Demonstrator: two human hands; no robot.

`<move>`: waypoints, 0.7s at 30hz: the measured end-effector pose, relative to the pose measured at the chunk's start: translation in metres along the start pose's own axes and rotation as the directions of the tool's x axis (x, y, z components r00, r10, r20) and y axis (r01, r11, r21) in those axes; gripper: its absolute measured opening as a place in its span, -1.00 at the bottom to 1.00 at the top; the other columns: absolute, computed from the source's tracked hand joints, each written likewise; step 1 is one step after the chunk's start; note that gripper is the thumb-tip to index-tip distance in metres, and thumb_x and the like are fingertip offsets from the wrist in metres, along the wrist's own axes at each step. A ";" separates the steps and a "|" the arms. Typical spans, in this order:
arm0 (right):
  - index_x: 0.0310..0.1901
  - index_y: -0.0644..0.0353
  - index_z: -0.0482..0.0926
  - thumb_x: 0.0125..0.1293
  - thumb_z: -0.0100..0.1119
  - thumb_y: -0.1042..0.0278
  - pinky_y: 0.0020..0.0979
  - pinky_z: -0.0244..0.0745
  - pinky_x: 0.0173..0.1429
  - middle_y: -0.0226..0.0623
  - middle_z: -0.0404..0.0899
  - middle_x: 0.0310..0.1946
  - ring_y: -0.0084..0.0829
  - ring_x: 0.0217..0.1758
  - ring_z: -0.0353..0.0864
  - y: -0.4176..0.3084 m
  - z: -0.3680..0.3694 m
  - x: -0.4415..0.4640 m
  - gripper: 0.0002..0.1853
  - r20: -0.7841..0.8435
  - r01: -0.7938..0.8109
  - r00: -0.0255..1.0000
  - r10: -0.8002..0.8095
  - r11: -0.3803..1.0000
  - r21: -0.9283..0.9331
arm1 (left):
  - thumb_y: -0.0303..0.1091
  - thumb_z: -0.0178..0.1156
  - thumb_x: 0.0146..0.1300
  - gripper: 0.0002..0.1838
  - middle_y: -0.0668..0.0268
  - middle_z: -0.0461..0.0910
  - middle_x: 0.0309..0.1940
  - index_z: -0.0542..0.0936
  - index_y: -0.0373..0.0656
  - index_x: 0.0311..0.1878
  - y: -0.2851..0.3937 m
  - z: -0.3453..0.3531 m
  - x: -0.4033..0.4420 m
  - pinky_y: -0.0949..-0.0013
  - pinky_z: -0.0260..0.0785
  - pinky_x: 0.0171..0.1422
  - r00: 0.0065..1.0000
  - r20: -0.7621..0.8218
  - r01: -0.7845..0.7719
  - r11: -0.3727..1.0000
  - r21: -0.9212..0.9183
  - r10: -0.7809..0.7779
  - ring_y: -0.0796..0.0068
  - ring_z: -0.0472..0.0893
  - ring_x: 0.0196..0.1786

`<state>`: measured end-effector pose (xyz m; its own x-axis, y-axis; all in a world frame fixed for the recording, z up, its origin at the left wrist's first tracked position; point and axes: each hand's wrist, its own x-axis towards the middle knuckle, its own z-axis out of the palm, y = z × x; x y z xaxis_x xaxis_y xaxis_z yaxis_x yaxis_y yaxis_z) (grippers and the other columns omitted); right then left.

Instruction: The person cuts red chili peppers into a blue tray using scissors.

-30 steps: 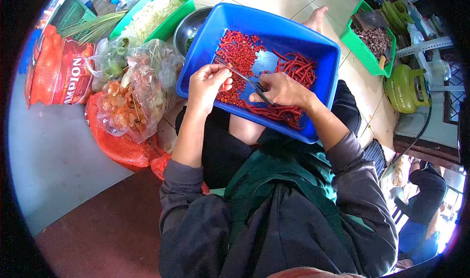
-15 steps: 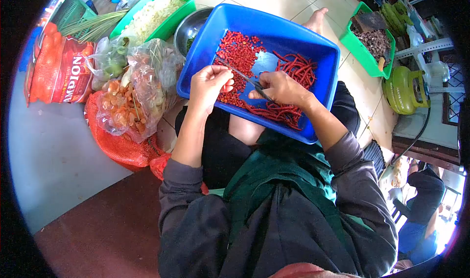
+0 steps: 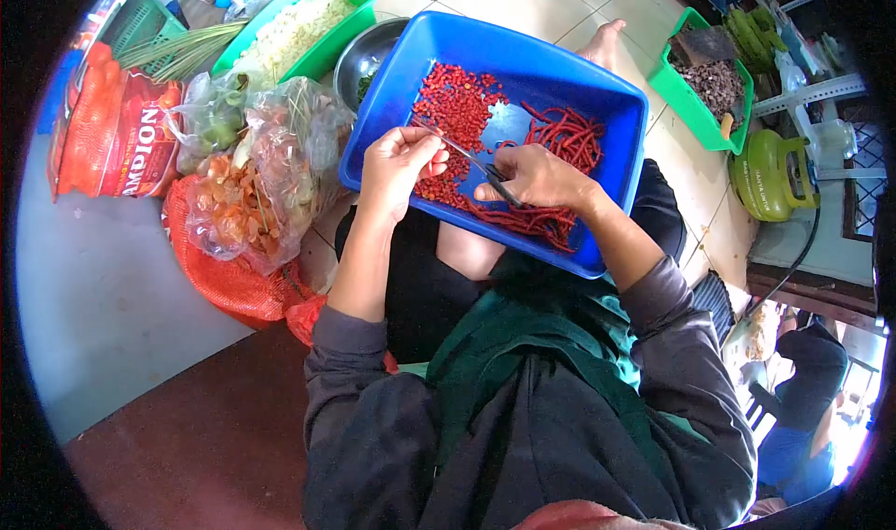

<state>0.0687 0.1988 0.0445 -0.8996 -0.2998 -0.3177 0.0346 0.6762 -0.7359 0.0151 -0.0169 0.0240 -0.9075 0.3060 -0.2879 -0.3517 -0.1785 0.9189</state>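
Note:
Over the blue basin point(image 3: 532, 52), my right hand point(image 3: 546, 177) is closed around the black handles of a pair of scissors point(image 3: 499, 183). Their blades point left, toward my left hand point(image 3: 392, 171). My left fingers are pinched together on a red chili, of which only a bit shows at the fingertips. Small cut chili pieces point(image 3: 457, 96) cover the basin's left part. Whole long red chilies point(image 3: 574, 138) lie on its right side and along the near wall. The basin rests tilted on my lap.
A metal bowl point(image 3: 347, 68) and a green tub of chopped pale vegetable point(image 3: 361, 19) stand beyond the basin. Plastic bags of peelings point(image 3: 238, 208) and a red net sack point(image 3: 210, 269) lie left. At right are another green tub point(image 3: 723, 140), a green gas cylinder point(image 3: 770, 171) and a seated person point(image 3: 812, 371).
The scissors' blades have shifted slightly near my left fingertips, and my right hand has moved a little. Both hands keep their hold, and the basin sits almost the same.

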 end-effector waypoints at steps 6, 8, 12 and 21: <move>-0.52 0.33 0.47 0.01 0.35 -0.28 -0.29 0.25 -0.44 -0.25 0.35 -0.70 -0.42 -0.56 0.35 0.008 0.002 -0.002 -0.35 -0.097 0.043 0.994 -0.041 0.999 0.018 | -0.43 0.23 0.26 -0.87 0.30 0.62 -0.32 0.55 -0.25 -0.18 0.000 0.001 -0.002 0.48 0.55 -0.23 1.000 0.031 0.005 1.000 0.015 -0.005 0.57 0.62 -0.34; -0.49 0.33 0.50 0.00 0.33 -0.31 -0.26 0.30 -0.38 -0.18 0.42 -0.65 -0.36 -0.51 0.42 0.009 0.001 -0.002 -0.33 -0.092 0.031 0.995 -0.032 0.999 -0.006 | -0.44 0.24 0.25 -0.87 0.31 0.62 -0.34 0.55 -0.26 -0.18 -0.001 0.000 -0.001 0.50 0.54 -0.26 1.000 0.028 -0.006 0.998 0.060 0.004 0.58 0.61 -0.37; -0.44 0.33 0.56 -0.01 0.30 -0.37 -0.23 0.42 -0.29 -0.07 0.54 -0.57 -0.24 -0.44 0.57 0.002 -0.002 -0.001 -0.30 -0.057 0.004 0.998 -0.006 1.000 -0.026 | -0.46 0.24 0.23 -0.87 0.32 0.61 -0.38 0.55 -0.26 -0.19 -0.002 0.001 -0.001 0.54 0.51 -0.32 1.000 0.020 -0.011 0.988 0.152 0.008 0.62 0.58 -0.41; -0.52 0.33 0.55 -0.04 0.30 -0.39 -0.22 0.37 -0.35 -0.12 0.49 -0.64 -0.30 -0.49 0.50 0.011 -0.003 -0.001 -0.29 -0.032 -0.051 0.998 0.051 0.999 0.002 | -0.47 0.25 0.22 -0.88 0.31 0.60 -0.39 0.55 -0.26 -0.20 -0.001 0.001 0.002 0.55 0.50 -0.33 0.999 -0.019 0.030 0.996 0.087 -0.028 0.61 0.57 -0.43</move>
<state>0.0680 0.2085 0.0389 -0.9100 -0.2436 -0.3355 0.0809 0.6893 -0.7200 0.0140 -0.0154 0.0227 -0.9015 0.2927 -0.3188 -0.3571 -0.0868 0.9300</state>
